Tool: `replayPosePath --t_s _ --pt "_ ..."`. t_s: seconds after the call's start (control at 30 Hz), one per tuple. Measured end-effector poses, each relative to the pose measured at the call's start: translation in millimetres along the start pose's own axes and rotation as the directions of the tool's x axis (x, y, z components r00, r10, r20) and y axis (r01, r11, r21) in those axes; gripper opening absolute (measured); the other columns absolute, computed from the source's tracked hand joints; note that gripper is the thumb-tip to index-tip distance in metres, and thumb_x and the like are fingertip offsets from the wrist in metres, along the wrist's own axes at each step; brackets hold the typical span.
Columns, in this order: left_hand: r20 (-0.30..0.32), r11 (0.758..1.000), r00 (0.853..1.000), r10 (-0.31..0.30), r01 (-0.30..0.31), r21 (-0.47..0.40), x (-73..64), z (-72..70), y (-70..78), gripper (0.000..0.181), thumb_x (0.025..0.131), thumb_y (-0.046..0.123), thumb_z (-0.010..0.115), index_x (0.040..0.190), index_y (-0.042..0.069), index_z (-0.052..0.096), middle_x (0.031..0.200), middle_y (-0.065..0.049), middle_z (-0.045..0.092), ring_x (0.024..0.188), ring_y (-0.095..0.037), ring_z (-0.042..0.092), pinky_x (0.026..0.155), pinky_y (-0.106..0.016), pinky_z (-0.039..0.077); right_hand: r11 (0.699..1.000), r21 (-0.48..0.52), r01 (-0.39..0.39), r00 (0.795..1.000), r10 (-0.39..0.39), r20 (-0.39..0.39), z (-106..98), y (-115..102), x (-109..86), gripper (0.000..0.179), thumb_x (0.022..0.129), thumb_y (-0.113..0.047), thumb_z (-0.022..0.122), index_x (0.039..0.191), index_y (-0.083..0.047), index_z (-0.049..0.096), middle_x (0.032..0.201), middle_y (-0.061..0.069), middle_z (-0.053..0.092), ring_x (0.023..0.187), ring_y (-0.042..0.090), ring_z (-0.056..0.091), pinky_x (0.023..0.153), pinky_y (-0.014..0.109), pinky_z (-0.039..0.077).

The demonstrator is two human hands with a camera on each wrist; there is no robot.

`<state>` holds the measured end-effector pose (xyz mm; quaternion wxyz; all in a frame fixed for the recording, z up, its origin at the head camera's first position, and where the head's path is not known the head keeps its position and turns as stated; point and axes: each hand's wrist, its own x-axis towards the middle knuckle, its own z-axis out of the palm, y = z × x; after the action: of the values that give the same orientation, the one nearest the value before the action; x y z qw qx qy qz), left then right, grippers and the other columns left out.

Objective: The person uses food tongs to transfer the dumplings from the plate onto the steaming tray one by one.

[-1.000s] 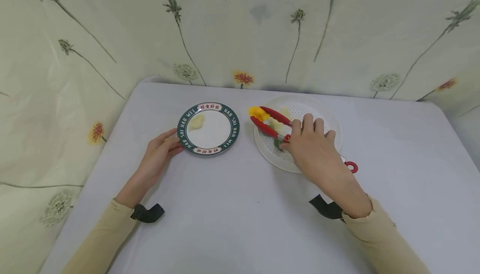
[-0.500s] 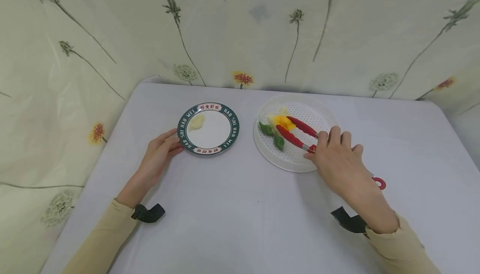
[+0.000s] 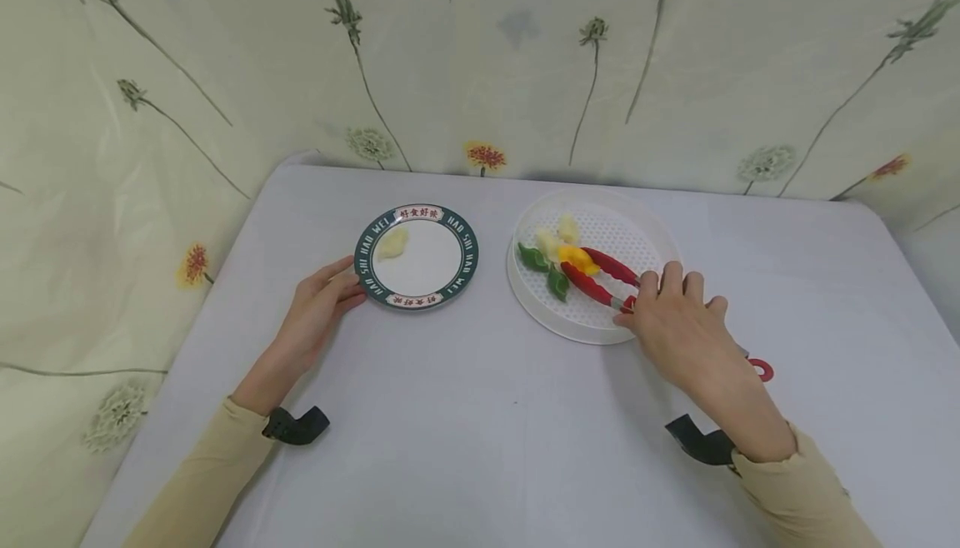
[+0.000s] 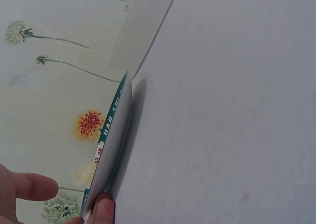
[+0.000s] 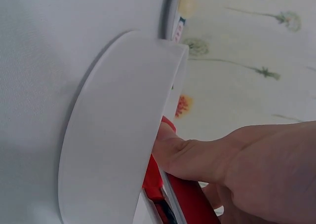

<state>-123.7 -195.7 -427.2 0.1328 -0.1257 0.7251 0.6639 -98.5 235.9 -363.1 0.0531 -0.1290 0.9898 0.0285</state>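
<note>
My right hand (image 3: pixel 678 323) holds red-tipped tongs (image 3: pixel 592 286) over the round white tray (image 3: pixel 555 327). The two red ends of the tongs lie at a small yellow piece (image 3: pixel 577 261). Beside it on the tray are green leaf-like pieces (image 3: pixel 533 258) and pale pieces (image 3: pixel 567 230). In the right wrist view the thumb presses the tongs (image 5: pixel 190 199) above the tray's side wall (image 5: pixel 113 135). My left hand (image 3: pixel 318 311) grips the left rim of a green-edged plate (image 3: pixel 420 269); the left wrist view shows fingertips (image 4: pixel 103 209) under the plate's rim. A pale piece (image 3: pixel 392 243) lies on the plate.
Plate and tray sit side by side with a gap between them on the white-covered table (image 3: pixel 465 440). A floral sheet (image 3: pixel 480 65) hangs behind the table's far edge. A black strap (image 3: pixel 296 425) circles each wrist.
My right hand has drawn the tongs and yellow piece rightward from the tray's left edge to among the other pieces, then slightly lower. The left hand and plate have stayed put.
</note>
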Motion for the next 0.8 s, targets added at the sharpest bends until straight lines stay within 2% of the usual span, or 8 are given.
replayPosePath --t_s 0.17,0.3,0.4,0.47,0.53,0.67,0.8 --pt "-0.002 1.0 1.0 0.007 -0.007 0.011 0.3 0.1 1.7 0.061 0.115 0.02 0.046 0.171 0.005 0.026 0.162 -0.019 0.045 0.122 -0.007 0.059 0.11 -0.012 0.055 1.0 -0.004 -0.004 1.0 0.004 0.002 -0.4 0.9 0.2 0.073 0.092 -0.033 0.085 0.128 0.021 0.052 0.098 0.029 0.047 0.089 0.044 0.046 0.057 0.046 0.049" --pt "-0.003 1.0 1.0 0.006 -0.006 0.011 0.1 1.4 3.2 0.061 0.115 0.02 0.046 0.17 0.005 0.026 0.161 -0.02 0.046 0.121 -0.007 0.059 0.109 -0.012 0.055 1.0 -0.012 -0.01 1.0 0.009 -0.009 -3.6 2.0 0.2 0.076 0.093 -0.034 0.085 0.128 0.023 0.05 0.102 0.033 0.048 0.094 0.047 0.047 0.061 0.054 0.055" --pt "-0.001 1.0 1.0 0.007 -0.007 0.008 -0.2 2.3 3.7 0.061 0.115 0.021 0.046 0.17 0.005 0.026 0.161 -0.02 0.046 0.122 -0.008 0.059 0.11 -0.013 0.055 1.0 -0.005 -0.008 0.999 0.008 -0.042 -8.3 0.9 -1.6 0.072 0.094 -0.033 0.084 0.125 0.023 0.05 0.103 0.033 0.047 0.095 0.048 0.046 0.06 0.054 0.053" --pt "0.001 1.0 1.0 0.009 -0.009 0.005 -0.5 2.2 4.0 0.061 0.115 0.021 0.046 0.17 0.005 0.026 0.161 -0.02 0.045 0.123 -0.008 0.059 0.111 -0.013 0.055 1.0 0.0 0.002 0.997 -0.002 -0.071 -12.5 -1.9 -2.6 0.067 0.095 -0.032 0.083 0.122 0.021 0.051 0.102 0.031 0.046 0.094 0.047 0.045 0.057 0.048 0.048" --pt "0.002 1.0 1.0 0.012 -0.012 0.002 -0.4 1.9 3.4 0.061 0.115 0.021 0.045 0.171 0.005 0.025 0.161 -0.02 0.045 0.123 -0.008 0.059 0.111 -0.014 0.055 1.0 0.004 0.02 0.996 -0.019 -0.092 -17.5 -7.3 -2.0 0.066 0.096 -0.032 0.082 0.122 0.021 0.052 0.101 0.03 0.046 0.094 0.046 0.045 0.056 0.045 0.044" --pt "0.0 1.0 1.0 0.01 -0.01 -0.001 0.0 0.7 1.8 0.061 0.115 0.021 0.045 0.171 0.004 0.025 0.161 -0.02 0.044 0.121 -0.007 0.059 0.109 -0.012 0.055 0.997 -0.001 0.078 0.992 -0.078 -0.101 -27.9 -23.4 5.7 0.071 0.094 -0.035 0.083 0.128 0.02 0.053 0.103 0.029 0.048 0.096 0.044 0.046 0.058 0.042 0.046" --pt "0.0 1.0 1.0 0.004 -0.004 0.008 0.2 0.4 0.9 0.061 0.115 0.021 0.045 0.17 0.004 0.025 0.161 -0.02 0.045 0.121 -0.006 0.059 0.108 -0.01 0.055 0.988 -0.013 0.153 0.98 -0.153 -0.129 -33.9 -44.5 17.6 0.069 0.093 -0.039 0.084 0.126 0.016 0.057 0.099 0.024 0.051 0.09 0.038 0.048 0.056 0.038 0.043"
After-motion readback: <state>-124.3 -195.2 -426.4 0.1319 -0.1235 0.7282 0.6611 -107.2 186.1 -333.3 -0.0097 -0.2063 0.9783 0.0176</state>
